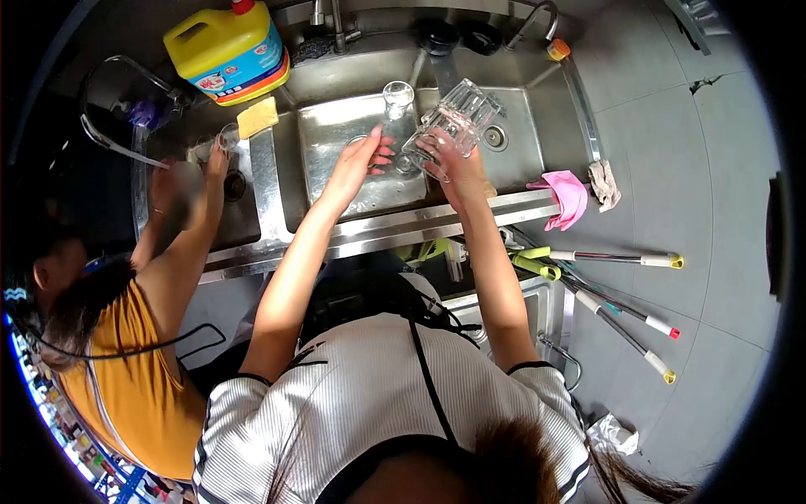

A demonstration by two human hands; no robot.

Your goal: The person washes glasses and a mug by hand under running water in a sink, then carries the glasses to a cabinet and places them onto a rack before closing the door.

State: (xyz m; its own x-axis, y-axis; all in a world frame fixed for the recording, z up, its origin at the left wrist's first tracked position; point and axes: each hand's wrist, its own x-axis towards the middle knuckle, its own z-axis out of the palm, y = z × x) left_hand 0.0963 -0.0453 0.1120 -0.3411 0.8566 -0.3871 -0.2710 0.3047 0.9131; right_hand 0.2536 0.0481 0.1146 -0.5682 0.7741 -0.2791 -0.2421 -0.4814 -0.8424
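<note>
Over the middle basin [327, 118], my right hand [462, 168] grips a bunch of clear drinking glasses [467, 107], tilted up to the right. How many it holds is hard to make out, since the clear walls overlap. My left hand [357, 166] is just left of them, fingers apart and nothing in its grasp. Another clear glass [398, 97] is in the basin beyond my left fingertips. More clear glassware [406, 163] shows between my hands, partly hidden by them.
A co-worker in an orange top [126, 361] handles glasses [228, 136] at the left basin. A yellow jug [222, 50] and yellow sponge [258, 118] stand behind. A pink cloth [566, 198] hangs over the right front edge. Long-handled tools [621, 259] stick out below.
</note>
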